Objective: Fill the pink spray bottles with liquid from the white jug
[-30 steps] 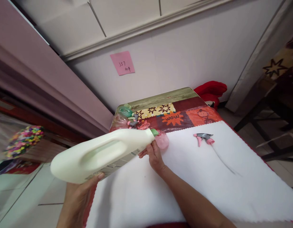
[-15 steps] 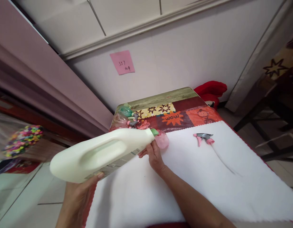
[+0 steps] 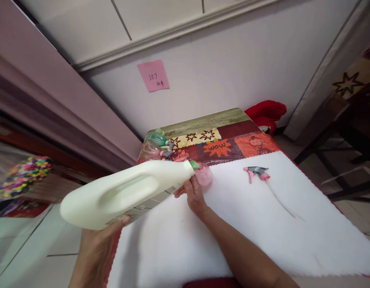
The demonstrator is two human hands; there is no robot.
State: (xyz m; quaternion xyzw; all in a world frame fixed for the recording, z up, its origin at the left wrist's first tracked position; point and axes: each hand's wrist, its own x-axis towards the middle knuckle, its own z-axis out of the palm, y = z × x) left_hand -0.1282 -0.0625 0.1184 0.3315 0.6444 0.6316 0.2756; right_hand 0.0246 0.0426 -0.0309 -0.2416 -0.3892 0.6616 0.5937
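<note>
A large pale detergent bottle (image 3: 133, 192) with a recessed handle is tilted, its green spout (image 3: 194, 164) lowered to the right. My left hand (image 3: 103, 236) grips it from beneath near its base, the thumb along the label. Closed around the underside of the neck is my right hand (image 3: 194, 196), with some fingers hidden by the bottle. The spout is at the mouth of a round pink spray bottle (image 3: 205, 176) standing on the white mat (image 3: 173, 248). Whether liquid flows cannot be made out. To the right lies a grey-and-pink trigger sprayer (image 3: 257, 173) with its thin tube.
A green spray bottle (image 3: 157, 137) and a clear pinkish one (image 3: 151, 151) lie at the table's far left corner. The patterned tablecloth (image 3: 251, 146) shows behind the mat. A wall carries a pink note (image 3: 154, 76). Behind the table is a red plush item (image 3: 265, 114).
The camera view has shifted very slightly. Both hands keep their hold, and the detergent bottle stays tilted at the pink spray bottle with hardly any movement.
</note>
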